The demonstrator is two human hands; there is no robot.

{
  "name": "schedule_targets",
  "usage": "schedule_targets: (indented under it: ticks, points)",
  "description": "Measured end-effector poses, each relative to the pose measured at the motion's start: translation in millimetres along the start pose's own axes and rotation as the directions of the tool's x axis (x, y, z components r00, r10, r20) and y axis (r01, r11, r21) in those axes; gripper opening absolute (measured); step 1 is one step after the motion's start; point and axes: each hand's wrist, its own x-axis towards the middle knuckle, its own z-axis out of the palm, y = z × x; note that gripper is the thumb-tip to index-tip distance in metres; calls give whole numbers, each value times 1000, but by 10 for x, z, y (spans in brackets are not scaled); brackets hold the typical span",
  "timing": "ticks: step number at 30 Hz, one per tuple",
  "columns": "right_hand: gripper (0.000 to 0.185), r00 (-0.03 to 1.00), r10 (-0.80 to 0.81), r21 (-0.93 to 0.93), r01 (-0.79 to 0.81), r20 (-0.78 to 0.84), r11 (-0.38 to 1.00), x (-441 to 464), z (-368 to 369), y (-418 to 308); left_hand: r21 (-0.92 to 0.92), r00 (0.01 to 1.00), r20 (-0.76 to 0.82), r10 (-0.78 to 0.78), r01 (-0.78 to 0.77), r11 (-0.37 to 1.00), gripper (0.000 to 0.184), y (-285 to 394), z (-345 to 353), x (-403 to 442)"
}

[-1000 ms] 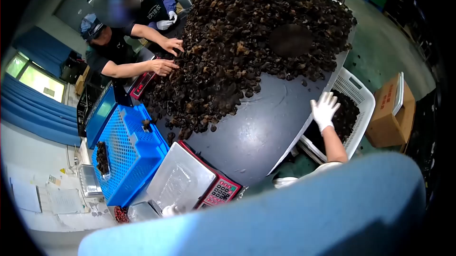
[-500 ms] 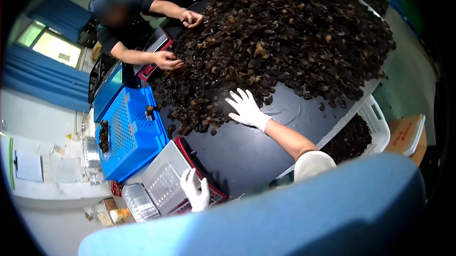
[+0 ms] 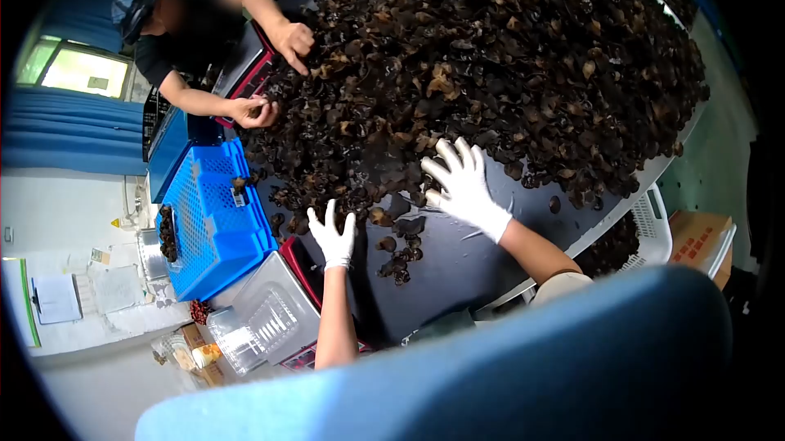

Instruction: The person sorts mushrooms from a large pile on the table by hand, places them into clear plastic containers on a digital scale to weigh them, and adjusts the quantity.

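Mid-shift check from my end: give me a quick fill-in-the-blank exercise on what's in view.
1. The left hand and the right hand are both gloved in the colour ____.
2. Of these two, the one nearer the white basket is the ____ hand.
3. The large pile of dark pieces rests on a dark grey ____.
4. The perforated crate at the left of the view is coloured ____.

Missing words: white; right; table; blue.
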Motion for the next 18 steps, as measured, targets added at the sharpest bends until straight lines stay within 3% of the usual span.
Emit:
schedule_targets:
  ticks: [1, 2, 3, 5, 7, 8, 9, 13, 15, 16, 18]
  points:
    - [61, 997, 79, -56, -79, -18, 995, 52, -14, 92, 47, 999, 33, 32, -33, 998, 58, 99, 58, -33]
    - [66, 994, 79, -71, -73, 78, 995, 66, -25, 108, 69, 994, 67, 89, -94, 993, 54, 180, 75, -133]
    - [67, 996, -9, -52, 14, 90, 999, 13, 13, 95, -10, 972, 51, 229, -229, 973, 46, 253, 37, -219]
    - [70, 961, -164, 78, 149, 224, 986, -191, 45, -37, -12, 941, 84, 328, -328, 945, 39, 399, -76, -500]
    - [72, 910, -300, 187, 254, 286, 949, -403, -91, -217, -174, 920, 133, 369, -345, 922, 37, 307, -112, -844]
    - [70, 886, -351, 234, 288, 304, 929, -541, -119, -284, -120, 900, 145, 411, -396, 910, 37, 335, -185, -1047]
    - [68, 858, -402, 280, 320, 319, 905, -692, -152, -336, -138, 892, 151, 427, -409, 902, 38, 305, -233, -1240]
    - [55, 849, -476, 368, 378, 230, 850, -978, -326, -425, -291, 973, 52, 225, -201, 935, 38, 279, -384, -1682]
    - [50, 948, -310, 356, 265, 74, 896, -860, -341, -402, -239, 979, -97, 181, -199, 950, 38, 190, -341, -1492]
    - [48, 973, -228, 251, 229, -36, 940, -730, -356, -393, -195, 974, -129, 184, -207, 959, 43, 140, -333, -1325]
    - [54, 998, -48, 100, 53, -46, 994, -489, -265, -350, -118, 967, -168, 190, -211, 970, 52, 141, -307, -835]
